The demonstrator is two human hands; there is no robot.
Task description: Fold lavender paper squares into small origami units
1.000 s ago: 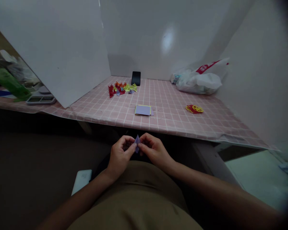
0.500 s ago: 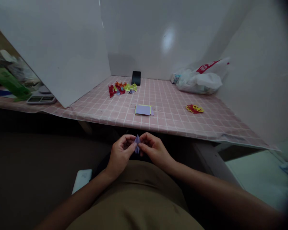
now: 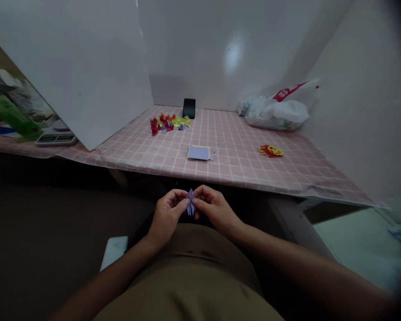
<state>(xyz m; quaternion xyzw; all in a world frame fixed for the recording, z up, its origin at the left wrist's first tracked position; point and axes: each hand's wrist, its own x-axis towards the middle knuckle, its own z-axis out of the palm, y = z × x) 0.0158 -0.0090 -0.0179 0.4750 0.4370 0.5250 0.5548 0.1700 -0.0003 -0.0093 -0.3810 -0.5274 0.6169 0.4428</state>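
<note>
Light, even pressure should be kept by the left hand [image 3: 165,216] and right hand [image 3: 217,209], both curled with thumb and fingertips pinched on the folded purple paper [image 3: 190,209] at lower centre of frame, so that layers are spread evenly and creases aren't crushed. Paper is seen as small, narrow, pointed at top, split into prongs below; finer folds can't be made out.

Markings on the plastic bag [image 3: 277,116] and white device [image 3: 113,252] are unreadable.
</note>
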